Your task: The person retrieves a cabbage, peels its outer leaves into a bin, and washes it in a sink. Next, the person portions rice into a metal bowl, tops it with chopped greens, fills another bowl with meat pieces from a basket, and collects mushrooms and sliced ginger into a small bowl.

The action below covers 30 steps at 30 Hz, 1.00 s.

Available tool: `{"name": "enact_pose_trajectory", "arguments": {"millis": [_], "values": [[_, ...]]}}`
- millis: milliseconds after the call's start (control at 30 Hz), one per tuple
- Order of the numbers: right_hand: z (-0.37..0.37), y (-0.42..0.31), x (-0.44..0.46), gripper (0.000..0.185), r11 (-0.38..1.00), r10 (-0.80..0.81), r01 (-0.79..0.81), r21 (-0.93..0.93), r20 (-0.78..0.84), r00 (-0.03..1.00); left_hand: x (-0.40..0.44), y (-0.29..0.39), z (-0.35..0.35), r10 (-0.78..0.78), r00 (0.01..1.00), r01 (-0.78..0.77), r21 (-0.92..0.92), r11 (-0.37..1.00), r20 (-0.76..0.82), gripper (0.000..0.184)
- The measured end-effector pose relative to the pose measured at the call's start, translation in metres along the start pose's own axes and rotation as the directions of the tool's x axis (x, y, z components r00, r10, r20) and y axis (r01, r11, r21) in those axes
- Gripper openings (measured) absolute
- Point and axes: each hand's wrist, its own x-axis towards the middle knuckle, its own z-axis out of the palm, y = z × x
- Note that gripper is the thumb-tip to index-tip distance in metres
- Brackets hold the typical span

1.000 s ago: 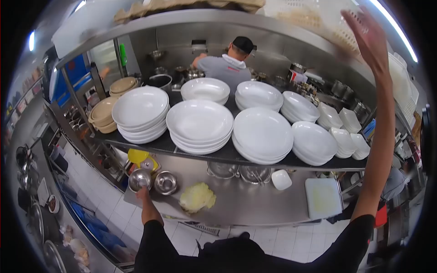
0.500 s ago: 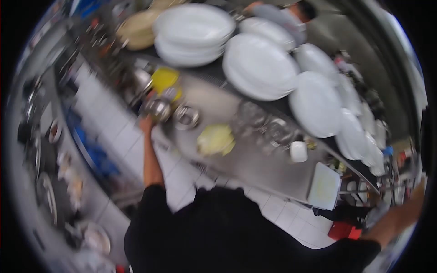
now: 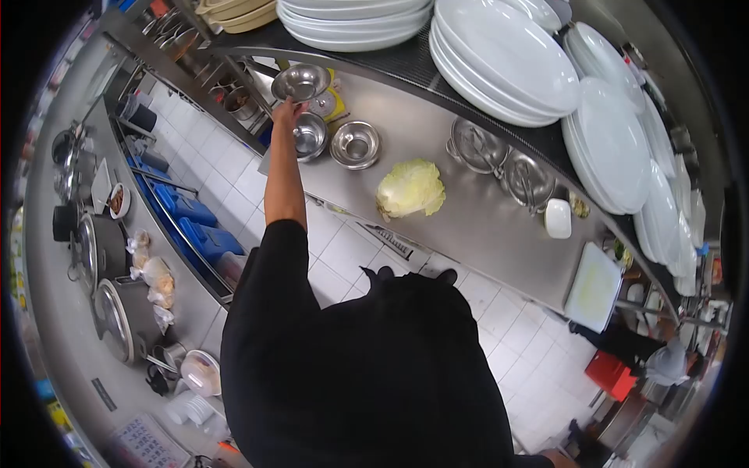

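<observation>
My left hand point(image 3: 287, 114) reaches across the left end of the steel counter, its fingers gripping the rim of a metal bowl point(image 3: 303, 81). The bowl is held up and tilted. Below it on the counter stand a metal bowl point(image 3: 310, 137) close to my wrist and another metal bowl point(image 3: 356, 145) to the right. A yellow item point(image 3: 337, 98) shows partly behind the raised bowl. Nearer my body lies a pale green leafy vegetable head point(image 3: 411, 189), like lettuce or cabbage. Of my right arm only a bit of skin shows at the bottom edge; the hand is out of sight.
Stacked white oval plates point(image 3: 507, 58) fill the shelf above the counter. Two clear bowls with utensils point(image 3: 529, 178), a white square dish point(image 3: 558, 218) and a cutting board point(image 3: 594, 287) stand to the right. Behind me, another counter holds pots point(image 3: 125, 320). A person point(image 3: 616, 343) stands at right.
My left hand has moved up and away from me and now holds a metal bowl raised. The camera view has shifted and sharpened. My right arm has dropped almost out of view.
</observation>
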Motion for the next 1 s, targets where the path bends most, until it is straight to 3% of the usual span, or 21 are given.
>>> {"name": "enact_pose_trajectory", "arguments": {"millis": [67,200,300,333,467,500,533,567,633,700,800,1000], "values": [[-0.007,-0.003,-0.027,0.042,0.997,0.073,-0.073,0.027,-0.003,0.997,0.023,-0.007,0.005,-0.035,0.998,0.034,-0.017,0.999,-0.054,0.027],[-0.016,-0.006,-0.064,0.039,0.984,0.164,-0.161,0.076,-0.036,0.986,0.063,-0.014,-0.006,-0.027,0.990,0.023,0.033,0.999,0.137,0.028],[-0.021,-0.006,-0.081,0.037,0.975,0.198,-0.190,0.113,-0.066,0.978,0.058,-0.013,-0.007,-0.081,0.985,0.080,0.014,0.997,0.153,0.028],[-0.024,-0.005,-0.083,0.036,0.974,0.201,-0.191,0.125,-0.073,0.977,0.059,-0.012,-0.009,-0.163,0.971,0.168,-0.016,0.986,0.177,0.028],[-0.032,-0.002,-0.094,0.033,0.967,0.212,-0.195,0.163,-0.094,0.973,0.034,-0.056,-0.020,-0.034,0.998,0.045,-0.257,0.965,0.049,0.025],[-0.033,-0.002,-0.096,0.033,0.965,0.216,-0.198,0.171,-0.099,0.971,0.024,-0.076,-0.026,0.016,0.952,0.082,-0.306,0.949,0.306,0.024],[-0.034,-0.001,-0.099,0.032,0.964,0.218,-0.198,0.177,-0.102,0.971,-0.001,-0.100,-0.030,0.078,0.840,0.133,-0.343,0.930,0.537,0.023],[-0.037,0.000,-0.102,0.031,0.963,0.221,-0.199,0.183,-0.110,0.969,-0.136,-0.077,0.030,0.014,0.920,0.036,-0.119,0.992,0.392,0.021],[-0.041,0.002,-0.105,0.030,0.962,0.219,-0.194,0.194,-0.113,0.969,-0.269,-0.102,0.066,-0.131,0.791,0.097,0.088,0.991,0.597,0.028],[-0.045,0.003,-0.107,0.028,0.961,0.211,-0.183,0.208,-0.125,0.969,-0.382,-0.098,0.100,-0.512,0.472,0.217,0.468,0.857,0.718,0.044],[-0.051,0.007,-0.112,0.026,0.958,0.202,-0.164,0.237,-0.143,0.969,-0.476,-0.093,0.129,-0.607,-0.035,0.238,0.596,0.767,0.794,0.068],[-0.047,0.022,-0.113,0.022,0.967,0.110,-0.064,0.248,-0.177,0.978,-0.513,-0.106,0.151,-0.618,-0.261,0.611,0.622,0.489,0.742,0.089]]}}
